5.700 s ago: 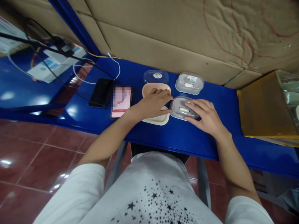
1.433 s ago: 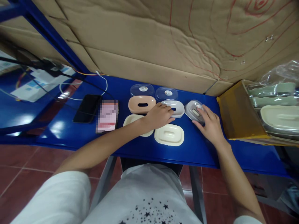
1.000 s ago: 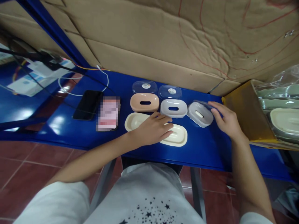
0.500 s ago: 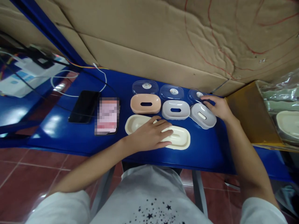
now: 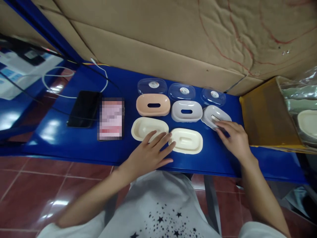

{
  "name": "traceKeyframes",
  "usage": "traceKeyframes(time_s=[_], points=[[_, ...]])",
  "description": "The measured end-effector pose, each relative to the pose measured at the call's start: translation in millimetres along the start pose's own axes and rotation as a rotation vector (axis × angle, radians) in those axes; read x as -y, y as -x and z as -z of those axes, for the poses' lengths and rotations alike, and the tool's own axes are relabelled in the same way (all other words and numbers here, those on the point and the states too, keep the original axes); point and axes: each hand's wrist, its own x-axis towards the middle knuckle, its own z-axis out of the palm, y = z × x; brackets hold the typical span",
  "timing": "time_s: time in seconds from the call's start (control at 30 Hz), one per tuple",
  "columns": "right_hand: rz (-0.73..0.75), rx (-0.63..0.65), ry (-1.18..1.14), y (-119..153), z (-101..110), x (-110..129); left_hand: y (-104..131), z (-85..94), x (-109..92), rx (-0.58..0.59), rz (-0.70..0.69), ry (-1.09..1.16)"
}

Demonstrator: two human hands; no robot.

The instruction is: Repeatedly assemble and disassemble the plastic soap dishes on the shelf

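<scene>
My left hand (image 5: 151, 152) has its fingers spread over the near edges of two cream oval trays. The left cream tray (image 5: 146, 124) and the right cream tray (image 5: 189, 140) each have a raised bar in the middle. My right hand (image 5: 231, 137) pinches the near right edge of a grey soap dish (image 5: 224, 114), thumb and forefinger on its rim. A small pale bar (image 5: 214, 118) shows at the slot of this dish. Beside it sit another grey soap dish (image 5: 175, 112) and a peach soap dish (image 5: 142, 107), both with open slots.
Behind the dishes lie three clear lids with round stickers, the right lid (image 5: 206, 94) among them. A black phone (image 5: 84, 109) and a lit phone (image 5: 111, 119) lie left, near a white cable (image 5: 106, 74). A cardboard box (image 5: 262, 115) with wrapped dishes stands right.
My right hand has moved from the right clear lid down to the near edge of the right grey dish. My left hand has drawn back toward me off the cream trays' middles.
</scene>
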Motion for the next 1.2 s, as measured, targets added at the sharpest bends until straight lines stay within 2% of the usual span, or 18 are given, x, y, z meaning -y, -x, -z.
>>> traceKeyframes(time_s=[0.1, 0.2, 0.3, 0.47, 0.6, 0.77, 0.93, 1.07, 1.13, 1.2], points=[[-0.023, -0.019, -0.026, 3, 2, -3, 5, -4.4, -2, -0.023, 0.016, 0.047], [-0.001, 0.019, -0.003, 0, 4, -3, 8, -8.3, -3, -0.05, 0.034, 0.088], [0.004, 0.081, 0.038, -4, -2, -1, 10, -11.5, -3, -0.071, 0.064, 0.13], [-0.011, 0.053, 0.07, -8, -15, 1, 9, -12.5, -4, -0.078, 0.103, 0.159], [0.008, 0.059, 0.052, -10, -17, 4, 9, -12.3, -4, -0.08, 0.107, 0.179], [0.002, 0.085, 0.019, -7, -9, 8, 10, -12.8, -3, -0.08, 0.108, 0.218], [0.056, 0.078, -0.028, -2, 16, 6, 10, -13.8, -3, -0.084, 0.1, 0.212], [0.045, 0.008, -0.044, -19, 32, -7, 10, -14.5, -2, -0.077, 0.093, 0.2], [0.04, 0.012, -0.056, -34, 27, -11, 9, -14.6, -2, -0.084, 0.093, 0.192], [0.055, 0.059, -0.065, -46, 13, -11, 9, -14.5, -2, -0.094, 0.099, 0.181]])
